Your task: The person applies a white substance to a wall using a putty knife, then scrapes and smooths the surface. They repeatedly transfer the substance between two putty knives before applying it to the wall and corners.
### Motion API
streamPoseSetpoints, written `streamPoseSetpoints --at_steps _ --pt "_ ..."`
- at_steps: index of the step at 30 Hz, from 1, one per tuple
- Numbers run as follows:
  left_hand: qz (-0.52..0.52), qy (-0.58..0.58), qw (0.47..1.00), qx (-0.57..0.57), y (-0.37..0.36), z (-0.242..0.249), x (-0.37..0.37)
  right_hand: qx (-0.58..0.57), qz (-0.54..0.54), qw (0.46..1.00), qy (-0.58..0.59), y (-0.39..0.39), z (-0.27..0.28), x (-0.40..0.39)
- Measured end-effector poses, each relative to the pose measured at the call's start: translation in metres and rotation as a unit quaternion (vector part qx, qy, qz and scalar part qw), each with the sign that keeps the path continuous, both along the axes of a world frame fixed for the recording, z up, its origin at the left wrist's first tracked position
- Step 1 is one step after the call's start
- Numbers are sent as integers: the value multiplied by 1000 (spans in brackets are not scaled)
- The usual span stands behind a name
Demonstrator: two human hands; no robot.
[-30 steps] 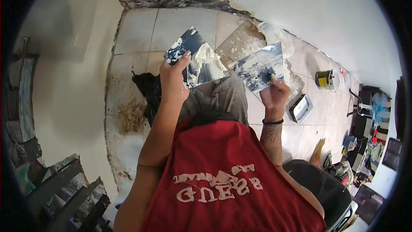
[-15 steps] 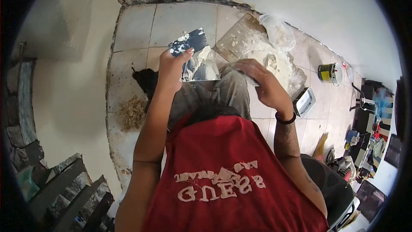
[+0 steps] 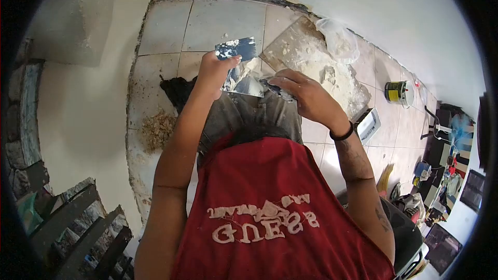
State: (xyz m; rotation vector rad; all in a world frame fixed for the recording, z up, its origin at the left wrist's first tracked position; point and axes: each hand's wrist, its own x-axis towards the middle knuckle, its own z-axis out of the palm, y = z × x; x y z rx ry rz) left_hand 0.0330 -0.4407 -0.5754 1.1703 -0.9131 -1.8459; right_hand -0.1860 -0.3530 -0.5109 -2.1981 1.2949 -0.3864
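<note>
My left hand grips a flat putty-loaded plate, its thumb pressed on top. This plate has a shiny face smeared with cream putty and a dark blue, putty-spotted section at its far end. Fingers closed, my right hand holds a dark, putty-smeared scraper close to the plate's right edge; my fingers cover part of it. Both hands are over my knees. Beyond the right hand, a board on the floor carries pale powder and a mound of putty.
A clear plastic bag lies at the board's far edge. To the right stand a paint bucket and a white-faced box. Crumbled debris lies left, beside the wall. A dark chair is behind at right.
The right hand has moved left and closer in, bringing the scraper to the plate's edge. The plate in my left hand has turned slightly and shifted right.
</note>
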Motion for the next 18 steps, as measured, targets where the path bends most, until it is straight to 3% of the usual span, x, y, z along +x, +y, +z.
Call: streamPoseSetpoints --at_steps 10,13,14,16,18 --pt "21 -33 999 24 -34 -54 -4 23 26 999 -34 3 -38 1" --pt "84 35 994 67 -41 -60 -3 122 83 983 -113 -9 -30 -7" --pt "107 53 989 92 -42 -69 -3 161 30 971 -173 -8 -31 -12" --pt "165 29 976 136 -44 -85 -1 207 -59 927 -306 -8 -34 -18" --pt "120 -27 987 102 -33 -160 4 249 -152 784 -548 -14 -34 -9"
